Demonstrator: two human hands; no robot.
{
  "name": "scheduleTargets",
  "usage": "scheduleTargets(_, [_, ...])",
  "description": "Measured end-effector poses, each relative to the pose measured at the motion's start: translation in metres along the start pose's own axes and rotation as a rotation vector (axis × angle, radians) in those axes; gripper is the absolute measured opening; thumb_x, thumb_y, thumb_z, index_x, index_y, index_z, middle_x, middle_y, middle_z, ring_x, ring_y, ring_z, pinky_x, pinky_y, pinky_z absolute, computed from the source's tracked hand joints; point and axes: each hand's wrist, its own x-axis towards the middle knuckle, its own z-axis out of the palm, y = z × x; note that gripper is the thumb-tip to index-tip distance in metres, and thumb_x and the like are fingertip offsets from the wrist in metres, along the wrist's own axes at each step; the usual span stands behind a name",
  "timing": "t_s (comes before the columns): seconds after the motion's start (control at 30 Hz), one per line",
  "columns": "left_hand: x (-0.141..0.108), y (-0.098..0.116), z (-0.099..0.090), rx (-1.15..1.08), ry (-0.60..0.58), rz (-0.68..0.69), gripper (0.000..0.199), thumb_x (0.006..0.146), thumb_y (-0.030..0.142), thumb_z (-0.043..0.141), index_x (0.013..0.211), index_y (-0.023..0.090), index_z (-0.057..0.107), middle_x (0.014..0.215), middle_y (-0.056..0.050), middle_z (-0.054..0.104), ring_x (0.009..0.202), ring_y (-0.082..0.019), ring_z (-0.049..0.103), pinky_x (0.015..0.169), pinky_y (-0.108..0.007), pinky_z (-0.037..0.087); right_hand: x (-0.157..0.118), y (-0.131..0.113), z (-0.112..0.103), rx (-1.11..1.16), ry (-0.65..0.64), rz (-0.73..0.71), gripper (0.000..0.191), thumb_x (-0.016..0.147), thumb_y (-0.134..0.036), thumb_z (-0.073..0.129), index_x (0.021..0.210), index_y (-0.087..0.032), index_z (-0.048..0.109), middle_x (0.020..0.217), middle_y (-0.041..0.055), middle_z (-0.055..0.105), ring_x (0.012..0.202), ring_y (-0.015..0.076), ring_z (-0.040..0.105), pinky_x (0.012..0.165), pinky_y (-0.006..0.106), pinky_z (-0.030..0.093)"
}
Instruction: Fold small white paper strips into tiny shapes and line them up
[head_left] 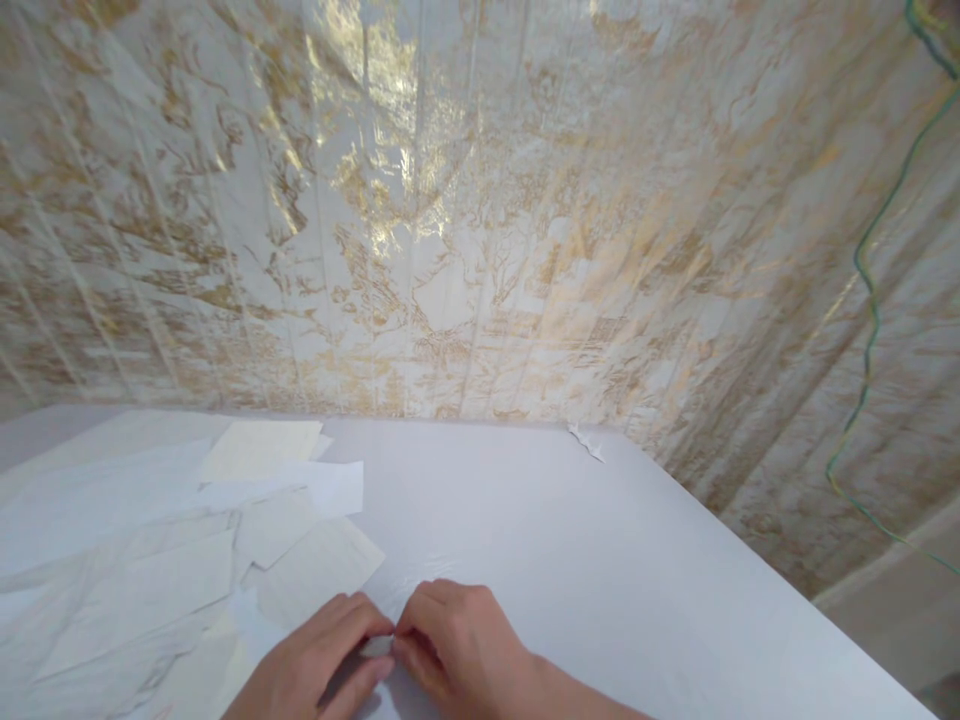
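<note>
Pinching a small pale flat piece (376,647), work unfinished

Loose pile of flat white and cream paper sheets (135,570) covers the left side, reaching the far edge. Left hand (311,655): thumb and forefinger curl around the piece, tips slightly apart; grip can't be told. Right hand (469,640): fingertips together on piece's right end, over smooth white surface (637,560). Looks mid-handling: piece not set down, amount left unclear. Torn white paper scrap (586,443) at far edge, near far-right corner. Gold-patterned whitish sheeting (465,200) behind; thin green wire (870,330) rightmost. Only fingers obstruct, hiding the piece.
</note>
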Motion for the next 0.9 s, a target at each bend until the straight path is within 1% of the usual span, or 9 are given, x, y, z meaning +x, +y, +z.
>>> scheduleTargets(0.1, [0.001, 0.002, -0.006, -0.013, 0.018, -0.059, 0.029, 0.097, 0.041, 0.044, 0.078, 0.027, 0.06, 0.08, 0.003, 0.067, 0.078, -0.016, 0.066, 0.073, -0.022, 0.049, 0.007, -0.005, -0.007, 0.096, -0.075, 0.089, 0.003, 0.088, -0.019, 0.063, 0.085, -0.018, 0.065, 0.081, 0.0006, 0.072, 0.072, 0.0144, 0.064, 0.063, 0.022, 0.04])
scheduleTargets(0.2, [0.002, 0.006, -0.01, -0.001, 0.039, -0.064, 0.032, 0.095, 0.042, 0.042, 0.073, 0.026, 0.058, 0.077, 0.002, 0.067, 0.076, -0.017, 0.065, 0.071, -0.024, 0.047, 0.012, -0.008, -0.007, 0.128, -0.135, 0.075, 0.007, 0.087, -0.02, 0.065, 0.08, -0.016, 0.065, 0.08, 0.0025, 0.07, 0.071, 0.015, 0.061, 0.063, 0.024, 0.037])
scheduleTargets(0.27, [0.004, 0.012, -0.013, -0.008, 0.046, -0.097, 0.032, 0.094, 0.043, 0.042, 0.072, 0.026, 0.058, 0.076, 0.002, 0.067, 0.075, -0.018, 0.064, 0.071, -0.025, 0.046, 0.013, -0.008, -0.008, 0.211, -0.131, 0.107, 0.013, 0.087, -0.018, 0.064, 0.074, -0.016, 0.063, 0.074, 0.0007, 0.067, 0.067, 0.0133, 0.057, 0.061, 0.023, 0.035])
scheduleTargets(0.37, [0.008, 0.02, -0.018, -0.051, 0.025, -0.185, 0.032, 0.093, 0.044, 0.042, 0.072, 0.025, 0.057, 0.074, 0.003, 0.065, 0.073, -0.018, 0.062, 0.069, -0.026, 0.044, 0.012, -0.006, -0.011, 0.414, -0.1, 0.225, 0.021, 0.088, -0.012, 0.06, 0.067, -0.016, 0.061, 0.064, -0.0038, 0.058, 0.061, 0.0097, 0.05, 0.059, 0.02, 0.033])
scheduleTargets(0.53, [0.012, 0.023, -0.022, -0.165, 0.016, -0.232, 0.033, 0.093, 0.047, 0.042, 0.074, 0.024, 0.056, 0.072, 0.004, 0.059, 0.071, -0.017, 0.057, 0.067, -0.025, 0.041, 0.007, -0.005, -0.009, 0.628, -0.04, 0.308, 0.024, 0.087, -0.009, 0.055, 0.065, -0.015, 0.061, 0.061, -0.0048, 0.054, 0.058, 0.0082, 0.047, 0.059, 0.018, 0.034])
scheduleTargets(0.6, [0.01, 0.022, -0.021, -0.227, 0.017, -0.238, 0.031, 0.09, 0.049, 0.047, 0.074, 0.024, 0.056, 0.07, 0.005, 0.056, 0.069, -0.016, 0.054, 0.065, -0.024, 0.039, 0.006, -0.005, -0.004, 0.68, 0.007, 0.33, 0.024, 0.089, -0.015, 0.055, 0.065, -0.015, 0.061, 0.06, -0.0041, 0.054, 0.057, 0.009, 0.047, 0.057, 0.019, 0.035])
scheduleTargets(0.67, [0.009, 0.019, -0.018, -0.268, 0.049, -0.251, 0.03, 0.086, 0.05, 0.053, 0.072, 0.023, 0.055, 0.068, 0.005, 0.053, 0.069, -0.016, 0.052, 0.064, -0.024, 0.038, 0.005, -0.004, 0.003, 0.738, 0.077, 0.324, 0.03, 0.093, -0.027, 0.054, 0.066, -0.015, 0.06, 0.058, -0.003, 0.054, 0.056, 0.0099, 0.047, 0.056, 0.02, 0.035])
scheduleTargets(0.77, [0.01, 0.014, -0.013, -0.352, 0.125, -0.295, 0.036, 0.086, 0.053, 0.051, 0.068, 0.023, 0.054, 0.065, 0.005, 0.051, 0.068, -0.017, 0.05, 0.064, -0.025, 0.038, 0.005, -0.001, 0.011, 0.821, 0.166, 0.303, 0.043, 0.095, -0.046, 0.05, 0.069, -0.014, 0.062, 0.058, -0.0012, 0.055, 0.056, 0.0108, 0.046, 0.055, 0.021, 0.036])
scheduleTargets(0.9, [0.013, 0.01, -0.013, -0.428, 0.186, -0.317, 0.036, 0.087, 0.052, 0.05, 0.068, 0.022, 0.057, 0.064, 0.004, 0.053, 0.067, -0.018, 0.052, 0.064, -0.026, 0.04, 0.006, 0.0, 0.016, 0.825, 0.167, 0.325, 0.047, 0.094, -0.049, 0.049, 0.07, -0.013, 0.068, 0.059, 0.0, 0.056, 0.055, 0.0104, 0.045, 0.054, 0.022, 0.034])
